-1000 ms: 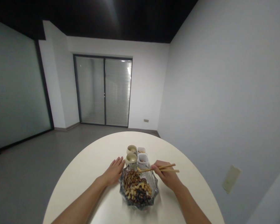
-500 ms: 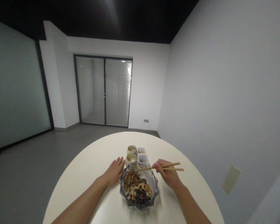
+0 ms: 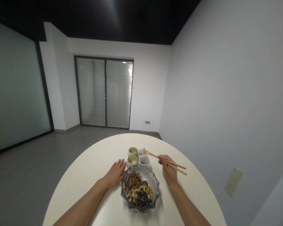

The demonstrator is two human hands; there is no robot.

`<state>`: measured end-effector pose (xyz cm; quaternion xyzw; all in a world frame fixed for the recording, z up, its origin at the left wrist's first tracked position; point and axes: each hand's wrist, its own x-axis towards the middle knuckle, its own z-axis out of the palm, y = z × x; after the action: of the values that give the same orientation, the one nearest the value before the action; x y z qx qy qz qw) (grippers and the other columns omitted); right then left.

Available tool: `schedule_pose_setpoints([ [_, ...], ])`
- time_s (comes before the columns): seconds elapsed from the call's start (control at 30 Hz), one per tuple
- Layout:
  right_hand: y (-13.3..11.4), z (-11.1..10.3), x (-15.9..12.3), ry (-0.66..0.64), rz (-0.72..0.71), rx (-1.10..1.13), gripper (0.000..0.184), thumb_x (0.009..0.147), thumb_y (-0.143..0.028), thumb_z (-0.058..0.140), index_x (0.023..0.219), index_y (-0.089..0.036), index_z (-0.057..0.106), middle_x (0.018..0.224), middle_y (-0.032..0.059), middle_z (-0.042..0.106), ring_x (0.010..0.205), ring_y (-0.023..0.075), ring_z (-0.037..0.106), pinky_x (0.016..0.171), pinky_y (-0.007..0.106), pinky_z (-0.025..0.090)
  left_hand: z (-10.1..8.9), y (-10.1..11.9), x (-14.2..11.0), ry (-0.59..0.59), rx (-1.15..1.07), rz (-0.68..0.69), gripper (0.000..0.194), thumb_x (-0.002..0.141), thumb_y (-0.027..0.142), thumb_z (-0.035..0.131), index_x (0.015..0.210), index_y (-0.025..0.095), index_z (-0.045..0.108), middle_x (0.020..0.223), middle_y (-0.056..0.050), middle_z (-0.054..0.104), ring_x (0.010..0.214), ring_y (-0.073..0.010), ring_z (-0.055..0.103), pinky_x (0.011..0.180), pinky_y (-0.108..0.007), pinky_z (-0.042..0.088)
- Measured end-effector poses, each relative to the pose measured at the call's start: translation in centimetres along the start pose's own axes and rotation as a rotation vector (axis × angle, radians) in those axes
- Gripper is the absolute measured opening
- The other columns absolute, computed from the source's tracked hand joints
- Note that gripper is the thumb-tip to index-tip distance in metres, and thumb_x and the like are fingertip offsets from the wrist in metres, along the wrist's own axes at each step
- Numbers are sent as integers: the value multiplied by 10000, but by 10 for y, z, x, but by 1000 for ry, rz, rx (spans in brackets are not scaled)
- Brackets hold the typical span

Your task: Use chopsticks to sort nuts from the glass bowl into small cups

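Observation:
My right hand (image 3: pixel 168 168) holds a pair of wooden chopsticks (image 3: pixel 176 165). Their tips are over the far white square cup (image 3: pixel 140 152), with a small pale piece, apparently a cashew (image 3: pixel 144 149), at the tips. My left hand (image 3: pixel 116 173) lies flat on the table, fingers stretched, beside the left rim of a scalloped glass bowl (image 3: pixel 155 185). In the bowl are long brown striped seeds (image 3: pixel 132 182), pale nuts (image 3: pixel 145 189) and dark seeds (image 3: pixel 142 200). A near white square cup (image 3: pixel 148 158) has something small and dark in it.
Two greenish ceramic cups, one far (image 3: pixel 130 153) and one near (image 3: pixel 129 162), stand left of the white cups, just beyond the bowl. Everything is on a round cream table (image 3: pixel 89 166). A white wall (image 3: pixel 214 94) rises on the right.
My right hand has swung the chopstick tips forward, from above the bowl's far rim to the far white cup, with the pale piece at them. My left hand has stayed in place.

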<state>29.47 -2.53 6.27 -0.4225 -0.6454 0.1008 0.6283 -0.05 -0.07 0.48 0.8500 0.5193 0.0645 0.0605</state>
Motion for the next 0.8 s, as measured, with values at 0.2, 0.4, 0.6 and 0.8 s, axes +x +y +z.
schedule_pose_setpoints([
  [0.2, 20, 13, 2, 13, 63, 36, 388, 932, -475, 463, 846, -166, 680, 668, 23, 609, 628, 172, 574, 595, 272, 464, 0, -1, 0, 19, -17, 10, 584, 973, 381, 357, 1484, 121, 246, 1538, -151, 159, 1412, -313, 104, 1122, -470, 158],
  [0.4, 28, 18, 1, -42, 69, 13, 390, 938, -473, 440, 838, -183, 681, 684, 20, 613, 629, 168, 578, 609, 265, 463, -3, 2, -2, -10, 41, 7, 606, 955, 345, 367, 1488, 95, 225, 1541, -155, 142, 1413, -303, 99, 1125, -452, 158],
  [0.6, 33, 19, 0, -78, 86, -20, 368, 939, -457, 439, 849, -196, 683, 709, 23, 628, 646, 173, 588, 620, 271, 462, -4, 2, -1, -26, 53, 3, 608, 934, 280, 378, 1490, 95, 213, 1544, -150, 124, 1415, -296, 86, 1130, -448, 146],
  [0.8, 32, 18, 1, -84, 81, -38, 372, 940, -460, 440, 849, -200, 691, 722, 26, 633, 663, 178, 585, 648, 285, 467, -10, 6, -3, -34, 37, -10, 615, 924, 272, 391, 1485, 83, 225, 1541, -154, 125, 1414, -298, 86, 1131, -455, 145],
])
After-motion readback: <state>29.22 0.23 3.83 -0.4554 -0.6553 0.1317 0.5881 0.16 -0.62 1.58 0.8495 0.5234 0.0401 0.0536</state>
